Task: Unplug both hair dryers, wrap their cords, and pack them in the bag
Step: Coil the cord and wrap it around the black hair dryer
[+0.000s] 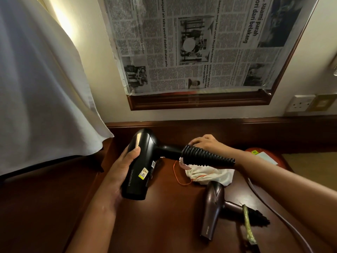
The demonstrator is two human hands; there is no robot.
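Black hair dryer (140, 163): held up off the worktop, barrel pointing toward the viewer, handle sticking out to the right; its cord (207, 155) is already wound in tight coils round the handle, so it looks ready for packing.
Left hand (125, 165): its grip is closed round the black dryer's barrel, thumb on top, holding it level and clear of the bag below.
Cloth bag (209, 176): a small white drawstring bag lying on the worktop just under the wrapped handle, with a loose orange drawstring (179, 177) trailing to its left.
Right hand (204, 142): reaches across behind the coiled handle, fingers curled onto the bag's far end, apparently gripping the cloth to open or steady the mouth; the exact pinch is partly hidden.
Brown hair dryer (213, 209): lies on the worktop near the bag, nozzle toward the viewer, its dark cord (259, 219) bunched at the handle and bound with a yellowish tie (249, 223); it is waiting its turn.
Worktop (164, 216): dark polished wood against the wall.
Wall socket (300, 103): at right, nothing plugged in.
Surroundings: a framed mirror covered with newspaper (191, 42) above; white cloth (40, 88) hanging at left.
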